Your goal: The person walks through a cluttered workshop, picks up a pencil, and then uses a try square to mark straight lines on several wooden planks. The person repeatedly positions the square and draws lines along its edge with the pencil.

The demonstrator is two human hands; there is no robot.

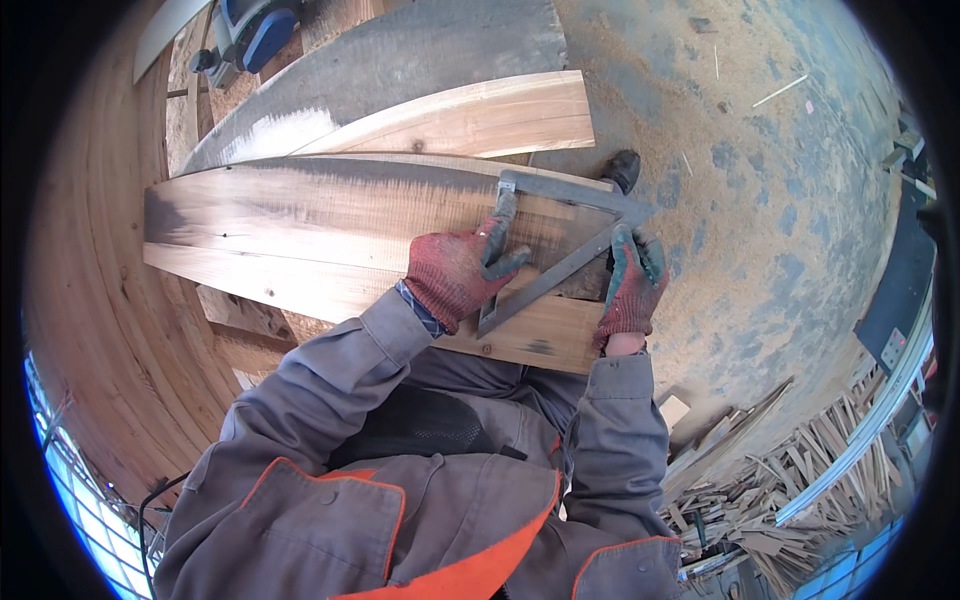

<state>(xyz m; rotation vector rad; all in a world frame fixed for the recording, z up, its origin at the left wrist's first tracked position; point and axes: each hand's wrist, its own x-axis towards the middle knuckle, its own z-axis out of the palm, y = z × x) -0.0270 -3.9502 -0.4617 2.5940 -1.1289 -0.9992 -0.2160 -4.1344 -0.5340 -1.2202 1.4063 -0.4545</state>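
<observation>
A grey metal triangle square (560, 276) lies across the end part of a wide wooden plank (330, 215) in front of me. My left hand (455, 268), in a red knit glove with grey-green coated fingers, holds the square's left side. Its index finger reaches along that side to the upper corner, and the thumb is inside the triangle. My right hand (632, 290), gloved alike, is beside the plank's right end, just below the square's pointed right corner. Its fingers are bent together; what they hold, if anything, is hidden.
Beyond lie a paler board (470, 118) and a dark-faced board (430, 60). A blue-and-grey power tool (255, 35) sits at the far left, beside long planks (110, 260). Sawdust covers the floor (740, 230). Scrap wood strips (800, 490) are heaped at the lower right.
</observation>
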